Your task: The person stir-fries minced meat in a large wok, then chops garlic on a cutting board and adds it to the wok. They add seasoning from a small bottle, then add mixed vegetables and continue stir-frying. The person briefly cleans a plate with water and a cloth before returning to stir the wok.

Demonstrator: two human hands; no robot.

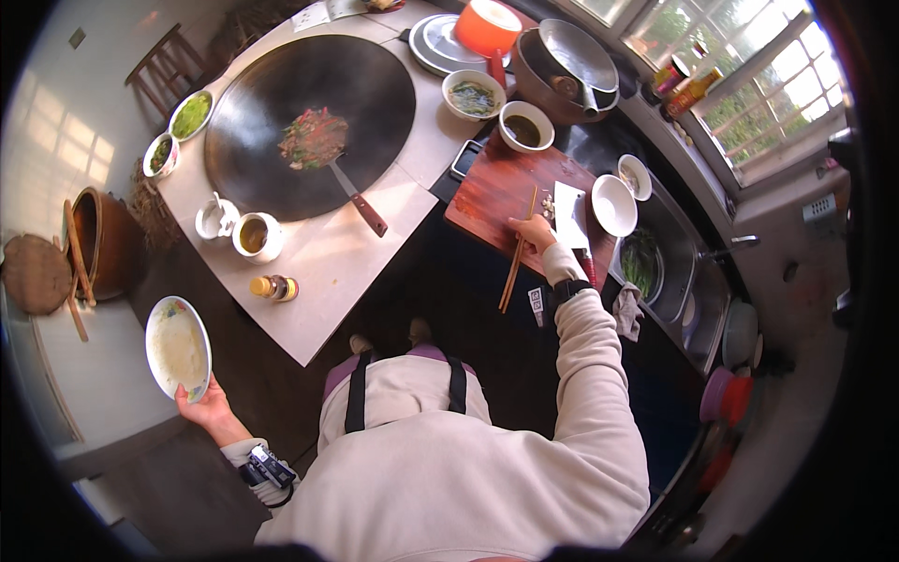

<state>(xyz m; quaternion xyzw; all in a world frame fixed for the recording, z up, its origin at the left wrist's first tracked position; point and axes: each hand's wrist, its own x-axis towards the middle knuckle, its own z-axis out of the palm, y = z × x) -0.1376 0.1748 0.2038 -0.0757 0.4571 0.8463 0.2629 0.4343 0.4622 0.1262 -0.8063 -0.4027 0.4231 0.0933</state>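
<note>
My left hand [205, 409] holds a white plate [177, 349] by its lower rim, tilted, with a wet residue on its face. My right hand [535, 233] grips a pair of wooden chopsticks [513, 279] over the edge of a reddish wooden cutting board [484, 200]. Beside that hand a cleaver [570, 216] lies on the board near chopped white bits [547, 206]. In a large wok [246, 126] set in the tiled stove, sliced meat with red peppers [317, 138] sits with a wooden-handled spatula [359, 205] resting in it.
A seasoning bottle [274, 288] and an open white jar [257, 239] stand on the stove counter [316, 309]. Bowls of greens [191, 116] line the wok's left side. A bowl of dark liquid [526, 127] and an empty white bowl [614, 206] are by the board. The sink [692, 281] lies right.
</note>
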